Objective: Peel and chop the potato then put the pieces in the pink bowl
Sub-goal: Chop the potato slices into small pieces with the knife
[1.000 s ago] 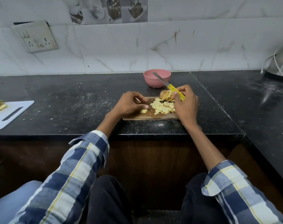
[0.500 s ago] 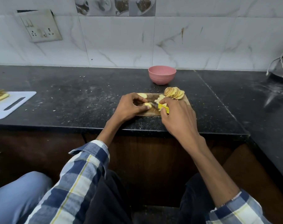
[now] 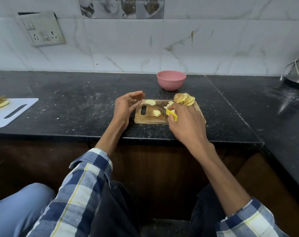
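A small wooden cutting board (image 3: 146, 120) lies on the black counter. On it rest two loose potato pieces (image 3: 156, 113), a heap of chopped potato largely hidden under my right hand, and a pile of potato peels (image 3: 184, 99) at its far right corner. My right hand (image 3: 188, 124) grips the yellow-handled knife (image 3: 171, 114) low over the board. My left hand (image 3: 126, 106) hovers at the board's left edge, fingers relaxed and apart, holding nothing. The pink bowl (image 3: 171, 82) stands just behind the board.
A white cutting board (image 3: 12, 113) with brownish slices sits at the far left of the counter. A metal appliance with a cord (image 3: 297, 74) stands at the far right. A wall socket (image 3: 42, 29) is on the tiled wall. The counter edge runs close below the board.
My left hand has let go of the potato piece and lifted off the board to the left. My right hand with the knife stays low over the chopped heap.
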`<action>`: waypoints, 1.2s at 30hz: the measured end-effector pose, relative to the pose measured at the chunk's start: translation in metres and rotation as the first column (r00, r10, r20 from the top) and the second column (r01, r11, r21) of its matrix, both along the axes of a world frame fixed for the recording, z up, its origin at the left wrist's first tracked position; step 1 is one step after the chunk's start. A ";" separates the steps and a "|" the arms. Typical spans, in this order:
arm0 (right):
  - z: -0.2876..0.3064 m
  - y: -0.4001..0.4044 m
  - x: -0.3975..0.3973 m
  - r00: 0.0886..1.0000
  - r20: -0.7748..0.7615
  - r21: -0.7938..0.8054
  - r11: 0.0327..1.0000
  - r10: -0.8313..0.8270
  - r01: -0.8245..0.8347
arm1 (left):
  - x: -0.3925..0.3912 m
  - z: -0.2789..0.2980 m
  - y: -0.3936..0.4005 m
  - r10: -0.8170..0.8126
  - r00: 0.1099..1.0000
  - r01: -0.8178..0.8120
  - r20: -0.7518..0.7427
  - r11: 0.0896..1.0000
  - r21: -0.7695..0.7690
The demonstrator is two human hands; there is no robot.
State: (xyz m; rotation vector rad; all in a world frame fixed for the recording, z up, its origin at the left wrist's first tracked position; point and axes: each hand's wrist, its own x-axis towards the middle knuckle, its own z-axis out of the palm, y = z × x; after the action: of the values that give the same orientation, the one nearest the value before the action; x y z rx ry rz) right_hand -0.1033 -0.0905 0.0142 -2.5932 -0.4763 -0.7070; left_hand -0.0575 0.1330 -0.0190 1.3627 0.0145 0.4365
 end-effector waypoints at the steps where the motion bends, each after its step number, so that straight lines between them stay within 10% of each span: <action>1: 0.001 -0.001 -0.001 1.000 -0.001 0.005 1.000 0.004 -0.004 | 0.000 0.001 -0.002 0.017 1.000 -0.017 -0.004 0.999 0.035; 6: 0.002 -0.005 -0.002 1.000 -0.027 0.023 1.000 0.014 -0.013 | -0.004 -0.001 -0.004 0.196 0.979 -0.200 0.049 0.911 0.361; 13: -0.002 -0.004 0.000 0.999 -0.039 -0.018 1.000 0.008 -0.009 | 0.003 -0.008 -0.019 0.026 0.998 -0.060 0.056 0.617 0.785; 36: 0.007 0.019 -0.029 0.991 -0.131 -0.133 0.991 -0.019 0.001 | 0.009 -0.012 -0.014 0.011 0.997 -0.065 0.072 0.593 0.802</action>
State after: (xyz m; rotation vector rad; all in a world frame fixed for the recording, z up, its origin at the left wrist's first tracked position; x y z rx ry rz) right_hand -0.1322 -0.0711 0.0211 -2.7469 -0.4846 -0.5183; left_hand -0.0481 0.1189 -0.0312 2.2671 -0.2377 0.5496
